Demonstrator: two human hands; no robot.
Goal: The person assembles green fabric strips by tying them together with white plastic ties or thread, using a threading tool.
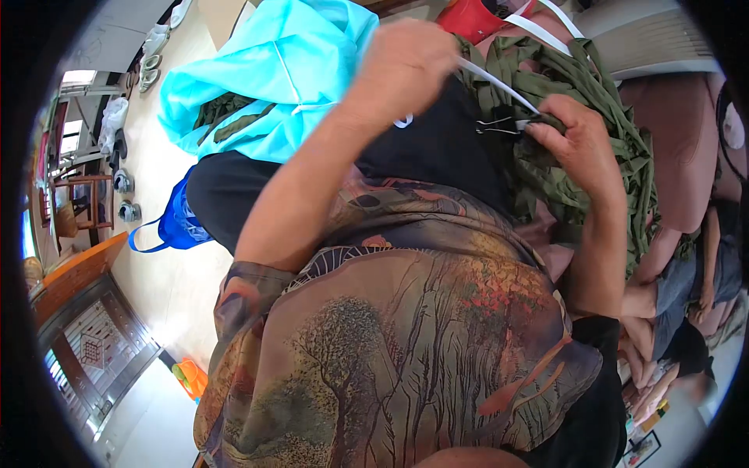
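My left hand (pixel 409 66), slightly blurred, is closed in the air above my dark-trousered lap (pixel 437 140). From it a narrow white strip (pixel 499 84) runs taut down to my right hand (pixel 577 140). The right thumb and fingers pinch dark green fabric at the strip's other end. Beside the right thumb a metal clip (pixel 499 126) with thin wire handles sticks out to the left; it looks like a binder clip. A heap of dark green fabric strips (pixel 616 164) lies around and below that hand. A light-blue bag (pixel 265 78) with green fabric inside is to the left.
A blue bag (pixel 181 214) stands on the floor left of my leg. Shoes (pixel 129 210) line the wall. A red bag (pixel 472 19) with white straps lies at the top. Another person's bare legs and grey shorts (pixel 683 292) are at the right, near a brownish-pink seat (pixel 671 140).
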